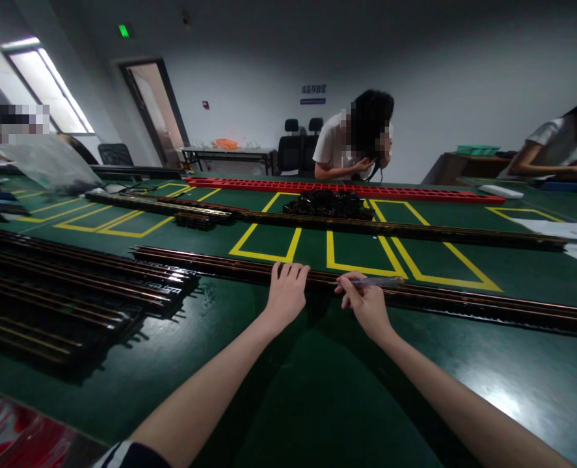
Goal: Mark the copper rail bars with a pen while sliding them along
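A long dark rail (444,301) with copper-coloured strips along it lies across the green table in front of me. My left hand (288,289) is closed over this rail, fingers bent across its top and the thumb hidden. Just to the right, my right hand (365,300) grips a slim screwdriver (378,282) with a see-through handle. Its thin shaft points left and its tip is close to the rail; whether they touch I cannot tell.
More dark rails (73,279) lie stacked at left. Beyond the yellow tape outlines are another long rail (415,229), a heap of black parts (330,204) and a red slotted rail (415,191). A person (354,136) leans over the far side; others sit at both sides.
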A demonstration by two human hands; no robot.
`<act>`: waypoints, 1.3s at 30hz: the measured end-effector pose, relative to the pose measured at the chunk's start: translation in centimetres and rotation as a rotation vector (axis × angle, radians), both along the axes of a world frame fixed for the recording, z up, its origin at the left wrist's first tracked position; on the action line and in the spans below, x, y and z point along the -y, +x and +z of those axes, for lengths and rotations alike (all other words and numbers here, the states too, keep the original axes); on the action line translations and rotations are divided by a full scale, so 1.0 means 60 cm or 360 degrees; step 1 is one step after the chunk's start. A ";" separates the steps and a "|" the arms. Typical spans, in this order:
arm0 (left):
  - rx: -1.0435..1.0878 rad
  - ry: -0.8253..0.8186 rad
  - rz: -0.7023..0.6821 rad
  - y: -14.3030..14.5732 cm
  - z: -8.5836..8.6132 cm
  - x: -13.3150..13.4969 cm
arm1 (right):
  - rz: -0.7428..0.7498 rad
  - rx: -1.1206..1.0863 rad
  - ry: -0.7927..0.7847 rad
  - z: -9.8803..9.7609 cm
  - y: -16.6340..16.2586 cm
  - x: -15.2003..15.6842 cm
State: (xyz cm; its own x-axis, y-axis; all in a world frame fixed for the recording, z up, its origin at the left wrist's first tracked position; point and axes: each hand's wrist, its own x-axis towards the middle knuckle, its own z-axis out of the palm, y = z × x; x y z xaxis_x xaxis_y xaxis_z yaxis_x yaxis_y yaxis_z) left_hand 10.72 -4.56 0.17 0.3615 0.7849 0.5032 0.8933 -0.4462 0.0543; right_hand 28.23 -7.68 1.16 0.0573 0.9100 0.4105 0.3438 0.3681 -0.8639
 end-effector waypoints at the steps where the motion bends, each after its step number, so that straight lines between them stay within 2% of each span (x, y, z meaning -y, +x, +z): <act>1: 0.0020 -0.0005 0.0032 -0.001 0.001 -0.001 | 0.0000 -0.0004 0.0002 0.001 0.000 0.000; 6: 0.0168 -0.0068 0.0144 -0.009 0.003 -0.007 | -0.0010 -0.0054 -0.0022 0.000 0.000 0.000; 16: 0.0268 -0.0202 -0.0034 -0.016 0.011 -0.005 | -0.0017 -0.0063 -0.0028 -0.006 0.002 -0.003; 24: 0.0121 -0.0131 -0.0056 -0.013 0.005 -0.004 | -0.0024 -0.0054 -0.0030 0.000 0.000 -0.002; 39: 0.0129 -0.0141 -0.0058 -0.013 0.004 -0.005 | -0.0044 -0.0092 -0.0043 -0.002 0.000 -0.002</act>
